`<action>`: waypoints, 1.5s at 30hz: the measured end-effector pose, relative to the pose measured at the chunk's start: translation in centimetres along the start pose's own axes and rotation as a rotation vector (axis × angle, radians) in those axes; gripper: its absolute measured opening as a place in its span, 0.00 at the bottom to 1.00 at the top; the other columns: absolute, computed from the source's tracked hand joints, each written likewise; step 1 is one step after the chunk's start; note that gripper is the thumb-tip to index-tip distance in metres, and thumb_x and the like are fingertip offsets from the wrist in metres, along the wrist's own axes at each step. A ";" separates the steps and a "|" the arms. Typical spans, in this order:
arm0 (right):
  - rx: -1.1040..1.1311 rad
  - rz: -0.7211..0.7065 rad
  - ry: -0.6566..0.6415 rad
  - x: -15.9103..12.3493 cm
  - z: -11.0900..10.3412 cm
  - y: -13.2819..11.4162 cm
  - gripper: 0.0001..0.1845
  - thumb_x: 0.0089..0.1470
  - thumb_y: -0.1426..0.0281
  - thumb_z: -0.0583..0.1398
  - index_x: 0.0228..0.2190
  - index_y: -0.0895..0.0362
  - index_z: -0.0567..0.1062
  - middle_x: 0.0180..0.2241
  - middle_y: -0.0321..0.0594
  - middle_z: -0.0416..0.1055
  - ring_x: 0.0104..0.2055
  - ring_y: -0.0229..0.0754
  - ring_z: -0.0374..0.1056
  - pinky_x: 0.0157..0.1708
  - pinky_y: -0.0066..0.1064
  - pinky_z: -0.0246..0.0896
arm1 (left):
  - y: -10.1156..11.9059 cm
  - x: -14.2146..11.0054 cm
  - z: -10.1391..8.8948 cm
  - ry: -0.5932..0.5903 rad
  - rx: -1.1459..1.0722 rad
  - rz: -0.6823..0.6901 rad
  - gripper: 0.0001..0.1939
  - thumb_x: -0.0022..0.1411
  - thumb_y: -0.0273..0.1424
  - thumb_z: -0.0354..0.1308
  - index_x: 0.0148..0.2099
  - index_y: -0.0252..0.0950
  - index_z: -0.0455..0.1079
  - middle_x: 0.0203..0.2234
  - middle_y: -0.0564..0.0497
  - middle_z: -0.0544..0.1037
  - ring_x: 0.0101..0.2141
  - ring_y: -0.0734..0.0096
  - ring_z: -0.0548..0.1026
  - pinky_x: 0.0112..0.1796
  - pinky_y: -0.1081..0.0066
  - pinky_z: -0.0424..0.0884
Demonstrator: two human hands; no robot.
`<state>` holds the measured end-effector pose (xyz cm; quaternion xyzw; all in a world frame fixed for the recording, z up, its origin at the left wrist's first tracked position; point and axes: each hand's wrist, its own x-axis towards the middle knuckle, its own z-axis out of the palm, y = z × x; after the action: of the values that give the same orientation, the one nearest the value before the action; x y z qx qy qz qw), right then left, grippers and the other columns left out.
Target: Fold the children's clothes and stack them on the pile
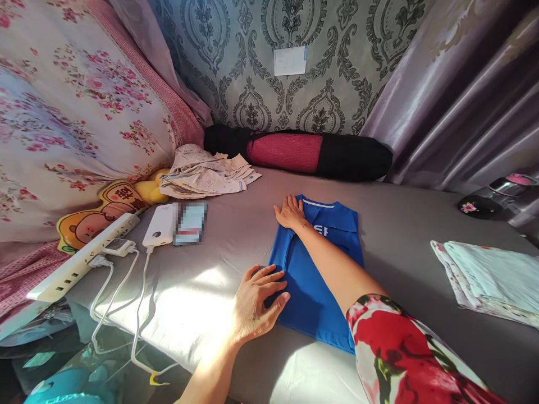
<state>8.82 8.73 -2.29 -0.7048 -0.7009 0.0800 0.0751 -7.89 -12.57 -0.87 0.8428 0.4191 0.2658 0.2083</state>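
Observation:
A blue shirt [314, 292] with white lettering lies folded into a long rectangle on the grey padded surface [236, 224]. Its white-trimmed neckline points away from me. My right hand [289, 212] rests flat on the shirt's upper left corner, fingers stretched out, and that forearm crosses over the cloth. At the lower left edge of the shirt is my left hand [259, 300], its fingers spread and the tips touching the blue fabric. Neither hand grips anything. Part of the lettering and the shirt's right side are covered by my right arm.
Left are a power strip [84, 261], a white power bank [160, 225], a blurred-out phone-like item [190, 224] and white cables [138, 303]. Crumpled patterned cloth [202, 174] and a black-and-red roll bag [286, 152] lie behind. Folded pale cloths [492, 278] and a dark-based container [484, 199] are right.

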 end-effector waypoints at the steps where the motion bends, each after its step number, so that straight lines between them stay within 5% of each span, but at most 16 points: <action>1: 0.005 -0.007 0.015 0.0 0.1 0.0 0.38 0.67 0.57 0.41 0.66 0.73 0.51 0.70 0.55 0.42 0.72 0.52 0.34 0.68 0.47 0.26 | 0.0 0.0 0.0 0.005 -0.012 -0.004 0.15 0.68 0.40 0.53 0.49 0.44 0.78 0.51 0.49 0.79 0.57 0.55 0.71 0.59 0.47 0.64; 8: 0.159 -0.022 -0.136 0.9 -2.4 1.2 0.34 0.67 0.57 0.42 0.67 0.64 0.53 0.70 0.51 0.42 0.72 0.49 0.35 0.68 0.46 0.32 | -0.2 -0.1 0.3 0.060 -0.001 0.012 0.13 0.67 0.36 0.55 0.50 0.43 0.76 0.49 0.48 0.80 0.55 0.57 0.73 0.59 0.49 0.63; 12: 0.262 -0.158 0.089 -0.7 -5.2 3.5 0.25 0.65 0.67 0.50 0.60 0.60 0.66 0.62 0.50 0.64 0.63 0.43 0.59 0.61 0.34 0.52 | -0.6 -0.3 0.7 0.133 0.020 -0.007 0.14 0.68 0.34 0.53 0.52 0.41 0.74 0.48 0.48 0.80 0.53 0.59 0.75 0.59 0.51 0.62; 15: 0.255 -0.289 0.096 -4.1 -6.1 5.2 0.15 0.61 0.72 0.55 0.47 0.59 0.77 0.44 0.44 0.76 0.46 0.41 0.70 0.49 0.31 0.62 | -0.7 -0.3 1.0 0.169 0.040 0.014 0.13 0.69 0.34 0.52 0.50 0.40 0.75 0.47 0.48 0.81 0.51 0.60 0.76 0.59 0.52 0.62; 19: 0.114 -0.465 0.016 -8.5 -5.4 6.1 0.10 0.57 0.70 0.62 0.42 0.57 0.78 0.44 0.42 0.74 0.47 0.44 0.68 0.50 0.33 0.61 | -0.3 -0.3 0.9 0.170 0.057 0.020 0.12 0.69 0.32 0.52 0.48 0.39 0.75 0.47 0.48 0.81 0.51 0.59 0.76 0.59 0.53 0.63; 23: -0.049 -0.447 0.014 -10.2 -4.6 5.7 0.14 0.63 0.72 0.55 0.47 0.57 0.77 0.47 0.45 0.72 0.51 0.46 0.65 0.53 0.35 0.58 | 0.0 -0.4 0.6 0.175 0.056 0.005 0.11 0.68 0.31 0.52 0.47 0.39 0.76 0.46 0.47 0.81 0.51 0.58 0.76 0.58 0.53 0.63; 27: -0.117 -0.418 -0.003 -10.4 -4.9 4.5 0.21 0.65 0.77 0.47 0.49 0.54 0.76 0.48 0.46 0.73 0.52 0.45 0.66 0.53 0.34 0.57 | 0.0 -0.4 0.5 0.173 0.055 -0.001 0.11 0.68 0.31 0.53 0.47 0.40 0.75 0.46 0.48 0.81 0.51 0.58 0.76 0.58 0.53 0.64; 32: -0.081 -0.336 -0.027 -9.9 -5.6 3.4 0.19 0.66 0.69 0.48 0.43 0.54 0.79 0.45 0.45 0.74 0.50 0.47 0.68 0.50 0.34 0.59 | 0.1 -0.4 0.6 0.187 0.048 0.007 0.11 0.68 0.30 0.53 0.46 0.40 0.76 0.46 0.48 0.81 0.50 0.57 0.77 0.57 0.50 0.65; 37: 0.045 -0.159 0.124 -6.9 -6.0 3.8 0.23 0.67 0.71 0.44 0.49 0.57 0.76 0.50 0.46 0.74 0.54 0.44 0.67 0.54 0.32 0.57 | 0.2 -0.3 0.4 0.226 0.057 0.014 0.11 0.67 0.30 0.54 0.44 0.41 0.77 0.45 0.48 0.82 0.50 0.55 0.77 0.56 0.50 0.68; 40: 0.055 -0.126 0.123 -5.4 -5.2 3.5 0.25 0.67 0.70 0.44 0.59 0.63 0.68 0.61 0.49 0.64 0.64 0.45 0.58 0.62 0.33 0.49 | 0.2 -0.2 0.4 0.227 0.075 0.017 0.11 0.66 0.30 0.55 0.46 0.42 0.77 0.46 0.48 0.81 0.51 0.55 0.77 0.56 0.50 0.68; 45: 0.039 -0.126 -0.069 -5.2 -2.1 1.9 0.33 0.68 0.58 0.41 0.67 0.62 0.53 0.71 0.48 0.41 0.72 0.50 0.33 0.68 0.48 0.28 | -0.2 -0.4 0.7 0.150 0.109 0.020 0.14 0.67 0.33 0.55 0.52 0.41 0.75 0.53 0.47 0.78 0.56 0.54 0.73 0.60 0.50 0.64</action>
<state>11.07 3.48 -0.62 -0.6546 -0.7442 0.1129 0.0697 -7.82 -12.85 -1.61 0.8348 0.4388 0.3070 0.1274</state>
